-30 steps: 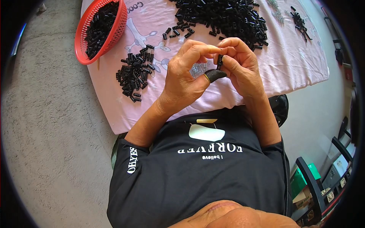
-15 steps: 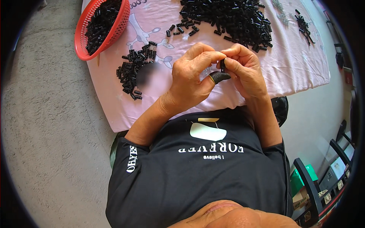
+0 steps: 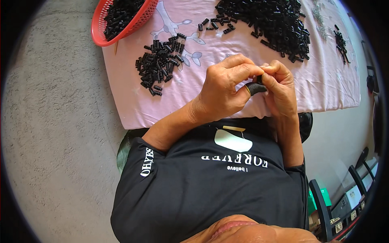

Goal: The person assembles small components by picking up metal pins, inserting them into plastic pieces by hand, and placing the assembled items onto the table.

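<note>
My left hand (image 3: 229,87) and my right hand (image 3: 283,89) meet above the near part of a cloth-covered table. Between their closed fingertips is a small black tube-shaped piece (image 3: 259,79), mostly hidden by the fingers. A black finger cot (image 3: 256,88) with a yellowish rim covers my left thumb. Left of my hands lies a small pile of short black tube pieces (image 3: 162,67). Farther off, toward the right, spreads a much larger heap of similar black pieces (image 3: 271,26), with several lying loose at its left edge.
A red plastic basket (image 3: 139,26) full of black pieces stands at the table's far left. Thin black parts (image 3: 341,46) and small clear or silvery bits (image 3: 319,20) lie far right. Pink patterned cloth (image 3: 324,89) covers the table. A dark chair-like frame (image 3: 320,202) stands lower right.
The whole view has shifted and turned slightly, so table and hands appear farther right. Both hands stay together on the black piece, their grip changed only a little.
</note>
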A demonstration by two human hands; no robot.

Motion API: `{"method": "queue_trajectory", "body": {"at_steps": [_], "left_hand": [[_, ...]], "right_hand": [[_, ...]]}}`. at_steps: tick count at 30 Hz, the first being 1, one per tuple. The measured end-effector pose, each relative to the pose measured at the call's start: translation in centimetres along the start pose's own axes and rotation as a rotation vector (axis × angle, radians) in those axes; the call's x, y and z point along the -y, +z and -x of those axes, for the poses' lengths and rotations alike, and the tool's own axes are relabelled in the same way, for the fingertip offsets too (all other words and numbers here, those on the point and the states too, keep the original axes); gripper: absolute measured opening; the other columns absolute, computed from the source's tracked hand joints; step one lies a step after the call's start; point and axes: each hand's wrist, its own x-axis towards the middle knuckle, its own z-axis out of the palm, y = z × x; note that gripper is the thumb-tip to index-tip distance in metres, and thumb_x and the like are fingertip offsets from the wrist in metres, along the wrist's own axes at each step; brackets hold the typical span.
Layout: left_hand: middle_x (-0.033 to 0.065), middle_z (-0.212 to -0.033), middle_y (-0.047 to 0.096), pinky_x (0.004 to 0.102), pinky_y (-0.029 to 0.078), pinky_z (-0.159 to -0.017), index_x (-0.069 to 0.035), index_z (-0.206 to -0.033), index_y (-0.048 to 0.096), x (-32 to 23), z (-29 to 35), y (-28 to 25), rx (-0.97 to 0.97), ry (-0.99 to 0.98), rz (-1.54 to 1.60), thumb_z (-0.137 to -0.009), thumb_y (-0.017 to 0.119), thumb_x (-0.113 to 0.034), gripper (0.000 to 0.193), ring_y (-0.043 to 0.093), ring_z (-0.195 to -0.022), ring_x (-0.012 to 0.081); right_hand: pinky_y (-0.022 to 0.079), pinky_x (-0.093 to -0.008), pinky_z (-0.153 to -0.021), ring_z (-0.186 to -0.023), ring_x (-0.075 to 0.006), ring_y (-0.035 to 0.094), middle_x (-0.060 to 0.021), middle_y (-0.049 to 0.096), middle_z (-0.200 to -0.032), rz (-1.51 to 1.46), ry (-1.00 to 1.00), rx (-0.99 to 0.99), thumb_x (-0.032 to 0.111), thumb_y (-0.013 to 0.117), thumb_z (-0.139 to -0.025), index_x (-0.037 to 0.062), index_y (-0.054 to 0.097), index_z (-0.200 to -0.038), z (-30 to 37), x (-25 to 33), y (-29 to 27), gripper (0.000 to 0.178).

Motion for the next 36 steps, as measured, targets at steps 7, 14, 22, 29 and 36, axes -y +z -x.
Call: {"method": "queue_trajectory", "body": {"at_steps": [7,14,22,29,36], "left_hand": [[0.0114,-0.090,0.066,0.0300,0.055,-0.066,0.000,-0.100,0.069,-0.2,0.0,-0.9,0.001,-0.028,0.004,-0.072,0.074,0.008,0.029,0.067,-0.076,0.0213],[0.0095,-0.089,0.065,0.0294,0.052,-0.067,-0.001,-0.103,0.070,2.9,2.4,-6.8,-0.200,-0.172,-0.370,-0.070,0.072,0.009,0.034,0.060,-0.072,0.0175],[0.0094,-0.098,0.062,0.0381,0.051,-0.085,-0.005,-0.105,0.070,5.9,5.1,-10.9,-0.272,-0.256,-0.836,-0.070,0.061,0.006,0.038,0.061,-0.092,0.0279],[0.0122,-0.094,0.066,0.0364,0.053,-0.077,-0.003,-0.098,0.071,4.3,2.9,-9.1,-0.209,-0.207,-0.585,-0.072,0.058,0.011,0.032,0.065,-0.088,0.0285],[0.0112,-0.093,0.066,0.0327,0.053,-0.076,-0.002,-0.096,0.071,2.8,-0.7,-4.5,0.120,-0.044,-0.431,-0.074,0.064,0.011,0.026,0.068,-0.083,0.0274]], "right_hand": [[0.048,-0.0178,-0.063,-0.074,-0.0053,0.061,-0.0071,0.072,-0.097,-0.006,0.021,0.000,0.006,0.063,-0.098,0.0023,0.068,-0.110,0.0,-0.4,0.7,0.013],[0.047,-0.0171,-0.067,-0.077,-0.0055,0.062,-0.0078,0.071,-0.099,0.142,0.016,-0.006,0.011,0.056,-0.104,0.0007,0.065,-0.120,-0.1,0.0,0.9,0.022],[0.049,-0.0170,-0.069,-0.079,-0.0069,0.064,-0.0087,0.071,-0.099,0.097,0.008,-0.011,0.011,0.056,-0.104,0.0005,0.064,-0.120,-0.3,-0.3,0.5,0.021],[0.051,-0.0204,-0.077,-0.084,-0.0100,0.064,-0.0110,0.070,-0.106,0.020,-0.067,-0.032,0.008,0.055,-0.104,0.0004,0.062,-0.122,-0.3,-0.5,0.3,0.022],[0.051,-0.0286,-0.096,-0.119,-0.0187,0.062,-0.0100,0.060,-0.129,0.212,-0.222,-0.184,0.007,0.053,-0.104,0.0004,0.053,-0.132,-0.2,-1.0,1.2,0.029]]}}
